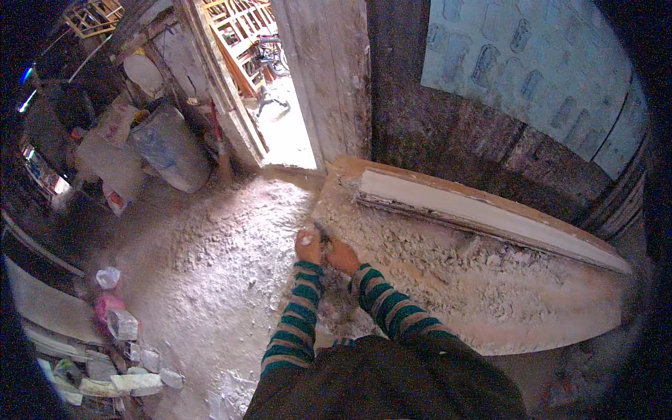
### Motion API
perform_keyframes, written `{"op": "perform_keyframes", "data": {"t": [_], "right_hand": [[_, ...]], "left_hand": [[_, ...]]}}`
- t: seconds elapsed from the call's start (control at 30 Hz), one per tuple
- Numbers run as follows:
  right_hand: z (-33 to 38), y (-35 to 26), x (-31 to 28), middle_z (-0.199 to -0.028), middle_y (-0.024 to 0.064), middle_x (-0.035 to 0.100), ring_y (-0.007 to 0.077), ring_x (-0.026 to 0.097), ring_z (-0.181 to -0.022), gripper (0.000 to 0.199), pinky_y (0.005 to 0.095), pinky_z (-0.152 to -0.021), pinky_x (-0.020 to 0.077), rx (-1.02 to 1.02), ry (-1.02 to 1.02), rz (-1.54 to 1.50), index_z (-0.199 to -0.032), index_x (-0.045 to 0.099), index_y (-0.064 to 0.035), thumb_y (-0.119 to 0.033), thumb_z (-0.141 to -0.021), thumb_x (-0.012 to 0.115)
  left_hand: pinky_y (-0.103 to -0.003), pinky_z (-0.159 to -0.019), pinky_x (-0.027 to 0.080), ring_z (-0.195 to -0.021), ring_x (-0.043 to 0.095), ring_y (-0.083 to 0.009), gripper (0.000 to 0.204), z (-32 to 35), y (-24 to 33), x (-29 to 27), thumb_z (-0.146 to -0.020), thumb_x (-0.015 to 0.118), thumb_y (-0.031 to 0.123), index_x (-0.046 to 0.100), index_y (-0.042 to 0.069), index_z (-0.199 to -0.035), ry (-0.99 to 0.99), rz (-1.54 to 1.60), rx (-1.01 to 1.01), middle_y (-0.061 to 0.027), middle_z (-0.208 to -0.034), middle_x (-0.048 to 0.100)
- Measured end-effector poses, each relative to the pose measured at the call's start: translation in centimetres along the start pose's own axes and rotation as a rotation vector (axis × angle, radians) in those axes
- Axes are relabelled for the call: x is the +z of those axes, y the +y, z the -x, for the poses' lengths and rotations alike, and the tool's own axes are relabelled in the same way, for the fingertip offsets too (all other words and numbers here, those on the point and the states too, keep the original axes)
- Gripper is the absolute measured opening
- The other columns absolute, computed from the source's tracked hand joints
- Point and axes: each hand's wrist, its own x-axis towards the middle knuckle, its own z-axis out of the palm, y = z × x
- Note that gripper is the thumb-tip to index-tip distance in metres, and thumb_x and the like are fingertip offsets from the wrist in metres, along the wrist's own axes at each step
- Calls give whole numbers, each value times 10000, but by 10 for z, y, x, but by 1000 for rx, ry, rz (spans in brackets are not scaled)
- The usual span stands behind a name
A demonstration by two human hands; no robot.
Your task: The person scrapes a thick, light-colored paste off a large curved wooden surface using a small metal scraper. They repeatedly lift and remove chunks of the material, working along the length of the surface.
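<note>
Both hands, left hand (306, 246) and right hand (342, 256), close together around a small dark tool (323, 232) over the dusty, rubble-covered wooden board (490, 308), near its left edge.

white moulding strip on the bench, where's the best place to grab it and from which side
Take the white moulding strip near its middle, gripping across its narrow width from the near side. It lies long and flat along the back edge of the workbench, with the dark wall close behind, and both hands are at the left end.
</note>
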Motion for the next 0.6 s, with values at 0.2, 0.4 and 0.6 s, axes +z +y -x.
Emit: {"op": "perform_keyframes", "data": {"t": [0.2, 0.4, 0.6], "right_hand": [[14, -42, 7, -962, 247, 593, 404, 578, -862, 553, 476, -748, 456, -157, -109, -99, -1247, 425, -117, -210, -715, 546], [1, -20, -42, -977, 205, 603, 396, 574, -866, 533, 470, -740, 460, -87, 136, -84, -1254, 416, -160, -245, -745, 547], [-45, -23, 14, -1012, 215, 592, 391, 571, -906, 524, 439, -777, 460, -97, 32, -128, -1178, 484, -111, -382, -736, 564]], "left_hand": [[-270, -659, 457, -691, 527, -133, 87, -1, -22, -61, -697, 612, 23, 547, 64, -738, 122, -133, 37, -30, -726, 536], [-278, -616, 483, -748, 556, -140, 102, -10, -22, 18, -714, 651, 41, 567, 70, -765, 88, 265, -189, -53, -811, 586], [-270, -555, 485, -667, 535, -128, 104, -55, -95, -43, -732, 601, 10, 541, 94, -745, 97, -74, 205, -11, -761, 553]]}}
